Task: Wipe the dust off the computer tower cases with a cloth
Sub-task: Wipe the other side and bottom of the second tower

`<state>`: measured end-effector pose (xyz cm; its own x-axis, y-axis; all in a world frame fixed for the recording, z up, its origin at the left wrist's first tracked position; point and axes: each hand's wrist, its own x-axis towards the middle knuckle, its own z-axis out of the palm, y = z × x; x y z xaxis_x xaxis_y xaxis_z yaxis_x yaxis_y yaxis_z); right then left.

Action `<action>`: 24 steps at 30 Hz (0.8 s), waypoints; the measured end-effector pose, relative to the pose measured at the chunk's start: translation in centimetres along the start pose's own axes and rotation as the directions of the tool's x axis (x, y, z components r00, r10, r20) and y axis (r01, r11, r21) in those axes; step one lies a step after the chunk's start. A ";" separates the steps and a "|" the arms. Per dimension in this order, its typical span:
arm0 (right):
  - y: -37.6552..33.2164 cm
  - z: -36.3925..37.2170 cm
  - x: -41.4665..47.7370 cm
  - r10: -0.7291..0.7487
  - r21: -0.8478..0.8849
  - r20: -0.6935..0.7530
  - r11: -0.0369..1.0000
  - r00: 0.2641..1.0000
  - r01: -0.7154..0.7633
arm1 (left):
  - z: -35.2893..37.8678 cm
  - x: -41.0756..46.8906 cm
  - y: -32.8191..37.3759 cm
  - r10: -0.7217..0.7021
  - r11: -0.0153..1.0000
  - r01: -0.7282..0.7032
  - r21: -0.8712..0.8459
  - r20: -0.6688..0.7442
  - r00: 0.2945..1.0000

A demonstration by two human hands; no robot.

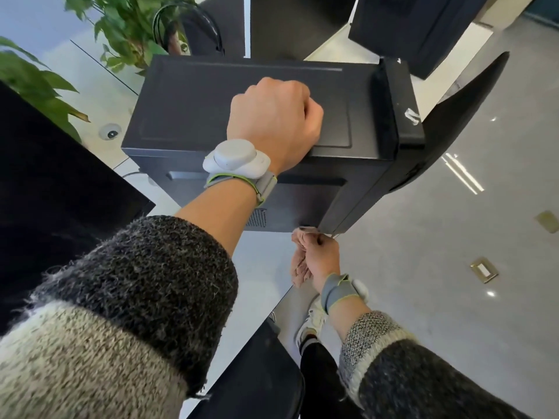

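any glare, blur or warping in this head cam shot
Head view: white glare streaks on the glossy grey floor at right; the fuzzy knit left sleeve near the lens and the green plant leaves are soft with blur; wide-angle warping splays the black computer tower case; the left hand on it is sharp, the pinkish cloth in the right hand small but readable.

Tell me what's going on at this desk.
A person is dusting a black computer tower that sits on a white desk. The left hand rests on the tower's top panel with its fingers curled, apparently steadying it. The right hand grips a pinkish cloth at the lower corner of the tower's near side, close to the desk edge.
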<state>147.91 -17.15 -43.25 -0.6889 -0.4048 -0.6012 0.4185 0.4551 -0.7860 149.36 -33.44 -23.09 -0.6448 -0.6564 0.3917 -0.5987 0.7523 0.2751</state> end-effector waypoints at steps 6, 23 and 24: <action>-1.9 0.6 -2.1 -0.292 0.147 -0.038 0.944 0.956 0.294 | 0.0 0.0 0.0 -0.003 1.000 0.003 -0.009 0.005 1.000; 1.5 1.7 0.6 -0.232 -0.113 -0.034 0.967 0.972 0.227 | 0.1 -0.1 -0.1 0.017 1.000 -0.017 -0.019 0.004 1.000; 1.6 1.8 0.9 -0.174 -0.153 -0.020 0.974 0.985 0.169 | 0.0 -0.1 -0.1 0.010 1.000 -0.010 -0.026 0.003 1.000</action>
<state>149.06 -18.21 -45.32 -0.7628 -0.4619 -0.4526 0.2008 0.4961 -0.8447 149.51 -33.45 -23.18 -0.6522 -0.6491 0.3915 -0.5799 0.7599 0.2938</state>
